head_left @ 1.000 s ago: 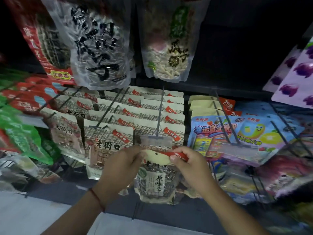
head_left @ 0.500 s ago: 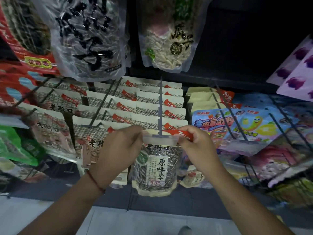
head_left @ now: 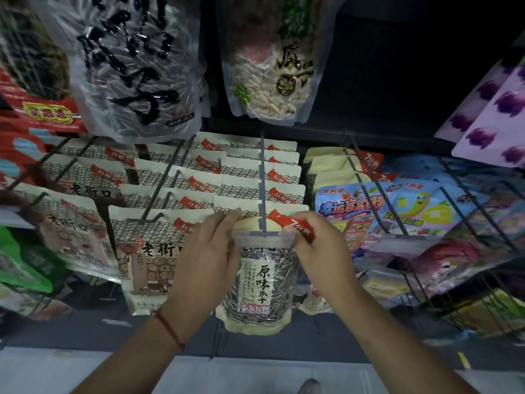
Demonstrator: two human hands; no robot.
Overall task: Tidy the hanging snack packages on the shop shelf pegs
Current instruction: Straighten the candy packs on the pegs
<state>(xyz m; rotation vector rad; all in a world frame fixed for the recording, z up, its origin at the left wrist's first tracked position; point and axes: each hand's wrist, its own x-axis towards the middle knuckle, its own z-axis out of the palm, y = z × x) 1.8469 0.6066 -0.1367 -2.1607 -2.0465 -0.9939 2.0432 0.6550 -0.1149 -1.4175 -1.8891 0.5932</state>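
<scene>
Seed packet (head_left: 260,282), lower centre of the frame: a clear pouch of striped sunflower seeds with a cream header, hanging at the front of the centre peg (head_left: 262,183) just behind the peg's price tag holder (head_left: 264,239). My left hand (head_left: 208,260) pinches the header's left corner, thumb and fingers curled onto it; my right hand (head_left: 318,245) pinches the right corner beside the red label (head_left: 295,226). Both hands have firm hold of this one packet and nothing else.

To do the step well, I judge that I should keep the header level between both pinches, slide its hole fully past the tag holder along the peg, and push the packet back until it sits flush against the row of tan packets (head_left: 255,189) behind it, label facing forward. Pulling unevenly could tear the hole or skew the pouch.

Against the frame half a second earlier: the packet hangs in the same place on the peg, both pinches are unchanged, and the view has merely drawn closer and tilted slightly upward. One second earlier the header sat lower, below the tag holder.
</scene>
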